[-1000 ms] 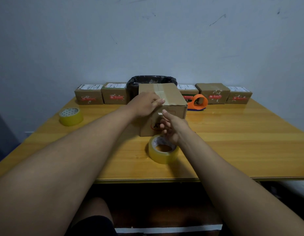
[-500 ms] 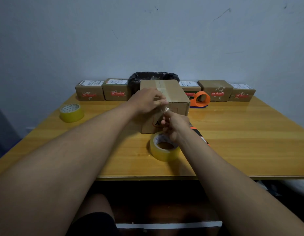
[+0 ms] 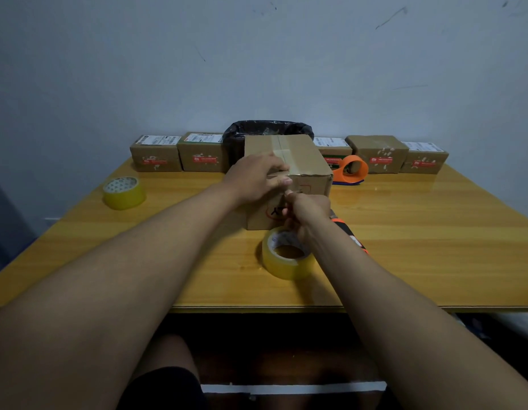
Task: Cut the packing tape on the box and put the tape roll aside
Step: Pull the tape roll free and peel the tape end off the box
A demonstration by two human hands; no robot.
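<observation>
Pinching what looks like the tape end, my right grip (image 3: 304,209) hovers just above the tape roll (image 3: 286,253).

The right hand (image 3: 305,213) hides whatever it grips against the box (image 3: 298,161).

Brown box (image 3: 298,161), translucent yellow tape roll (image 3: 286,255) noted on orange-yellow wood-grain table (image 3: 434,247). Orange dispenser (image 3: 353,170) recorded right of box; black bag (image 3: 267,131) behind it.
</observation>
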